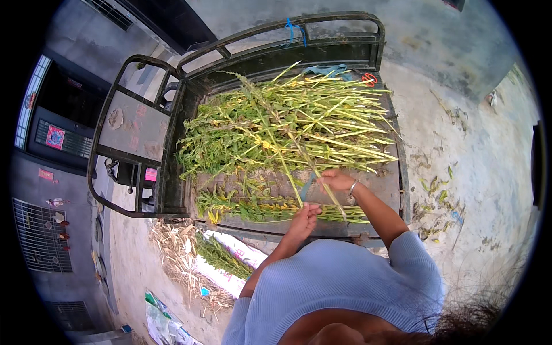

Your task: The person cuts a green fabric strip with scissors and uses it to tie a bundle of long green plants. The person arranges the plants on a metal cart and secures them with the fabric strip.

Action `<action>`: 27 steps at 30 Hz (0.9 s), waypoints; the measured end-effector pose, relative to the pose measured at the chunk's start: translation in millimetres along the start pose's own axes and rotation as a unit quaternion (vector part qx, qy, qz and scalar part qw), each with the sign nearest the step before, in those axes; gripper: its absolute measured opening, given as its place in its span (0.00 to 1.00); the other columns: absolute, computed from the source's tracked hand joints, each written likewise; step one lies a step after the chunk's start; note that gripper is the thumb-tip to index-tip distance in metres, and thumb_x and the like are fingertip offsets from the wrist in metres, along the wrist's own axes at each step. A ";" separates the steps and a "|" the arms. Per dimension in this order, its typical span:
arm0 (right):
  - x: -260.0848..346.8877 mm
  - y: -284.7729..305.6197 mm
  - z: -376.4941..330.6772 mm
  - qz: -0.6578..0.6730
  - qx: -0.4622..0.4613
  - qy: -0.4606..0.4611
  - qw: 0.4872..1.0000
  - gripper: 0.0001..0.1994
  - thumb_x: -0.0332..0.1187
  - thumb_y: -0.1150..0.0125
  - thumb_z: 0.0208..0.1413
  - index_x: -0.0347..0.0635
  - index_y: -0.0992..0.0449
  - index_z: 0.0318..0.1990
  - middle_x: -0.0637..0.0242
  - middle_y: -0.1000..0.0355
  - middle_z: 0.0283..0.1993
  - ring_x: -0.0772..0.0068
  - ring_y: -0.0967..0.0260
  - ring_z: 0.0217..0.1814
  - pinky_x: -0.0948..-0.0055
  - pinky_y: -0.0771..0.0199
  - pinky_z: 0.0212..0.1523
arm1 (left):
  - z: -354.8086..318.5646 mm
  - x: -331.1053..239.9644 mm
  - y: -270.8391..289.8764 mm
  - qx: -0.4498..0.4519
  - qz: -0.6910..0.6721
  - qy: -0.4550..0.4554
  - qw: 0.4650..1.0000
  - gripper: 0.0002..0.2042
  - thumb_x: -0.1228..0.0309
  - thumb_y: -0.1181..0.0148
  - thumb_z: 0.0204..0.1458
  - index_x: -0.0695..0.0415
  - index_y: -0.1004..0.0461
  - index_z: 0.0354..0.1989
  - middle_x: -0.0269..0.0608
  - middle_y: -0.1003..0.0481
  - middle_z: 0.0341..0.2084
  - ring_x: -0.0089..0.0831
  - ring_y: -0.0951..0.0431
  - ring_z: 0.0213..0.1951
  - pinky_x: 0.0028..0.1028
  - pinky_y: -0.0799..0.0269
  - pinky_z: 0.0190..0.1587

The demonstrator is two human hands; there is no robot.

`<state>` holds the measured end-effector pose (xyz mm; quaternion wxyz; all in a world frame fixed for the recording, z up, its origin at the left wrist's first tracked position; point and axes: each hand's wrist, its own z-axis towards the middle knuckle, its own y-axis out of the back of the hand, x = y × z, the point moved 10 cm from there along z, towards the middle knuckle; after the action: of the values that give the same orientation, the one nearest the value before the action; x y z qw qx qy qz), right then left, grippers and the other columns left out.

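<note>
A big heap of cut green plant stalks (pixel 253 126), leafy on the left and bare on the right, lies across the cart bed. My right hand (pixel 338 180), with a bracelet at the wrist, is closed around a long pale stalk (pixel 302 148) slanting from the heap toward me. Lower and to the left, my left hand (pixel 306 216) pinches the lower end of a thinner green stalk (pixel 287 174). Between the two hands shows a blue-green strip (pixel 308 185); whether either hand holds it is unclear. A smaller row of stalks (pixel 247 207) lies along the near edge, beneath my hands.
Dark metal rails (pixel 95 167) border the cart bed's left and far sides. On the far right of the bed lie a blue-green cloth (pixel 328 70) and a red cord (pixel 369 79). Left of me on the ground are dry straw (pixel 172 247) and a white sack (pixel 218 279) bearing greens.
</note>
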<state>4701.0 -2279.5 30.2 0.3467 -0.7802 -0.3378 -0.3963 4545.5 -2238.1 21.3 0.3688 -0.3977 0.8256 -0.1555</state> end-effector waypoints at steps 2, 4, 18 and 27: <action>-10.4 -20.5 21.5 0.011 -0.008 0.028 1.000 0.09 0.36 0.49 0.57 0.40 0.29 0.30 0.67 0.27 0.26 0.79 0.30 0.23 0.81 0.33 0.20 | -9.4 8.1 -18.2 0.005 0.016 0.015 1.000 0.21 0.55 0.62 0.60 0.61 0.33 0.43 0.39 0.28 0.30 0.16 0.44 0.17 0.15 0.47 0.18; -15.7 -44.3 33.8 0.058 -0.009 0.024 0.998 0.09 0.36 0.49 0.57 0.40 0.29 0.29 0.67 0.27 0.26 0.80 0.31 0.22 0.82 0.35 0.19 | -7.0 16.5 -13.2 0.021 0.014 0.009 1.000 0.22 0.55 0.64 0.60 0.62 0.34 0.46 0.41 0.28 0.31 0.17 0.45 0.18 0.15 0.46 0.20; 6.6 -61.4 47.9 -0.038 0.025 0.022 0.999 0.13 0.39 0.46 0.55 0.37 0.28 0.27 0.66 0.26 0.25 0.83 0.34 0.18 0.83 0.37 0.16 | -49.1 11.3 -2.6 0.040 0.202 0.074 0.976 0.18 0.60 0.64 0.61 0.64 0.35 0.47 0.39 0.29 0.31 0.19 0.38 0.23 0.19 0.39 0.27; 15.4 -73.1 76.6 -0.263 0.189 -0.020 0.946 0.18 0.46 0.46 0.54 0.36 0.26 0.29 0.64 0.25 0.27 0.77 0.27 0.27 0.78 0.28 0.25 | -49.7 -20.8 -15.0 -0.050 -0.007 0.046 0.998 0.18 0.59 0.65 0.61 0.59 0.39 0.51 0.35 0.32 0.27 0.22 0.37 0.25 0.21 0.38 0.27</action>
<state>4678.9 -2174.8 29.2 0.3647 -0.5917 -0.6061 -0.3867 4525.7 -2233.4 73.4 0.3089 -0.4137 0.8457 -0.1349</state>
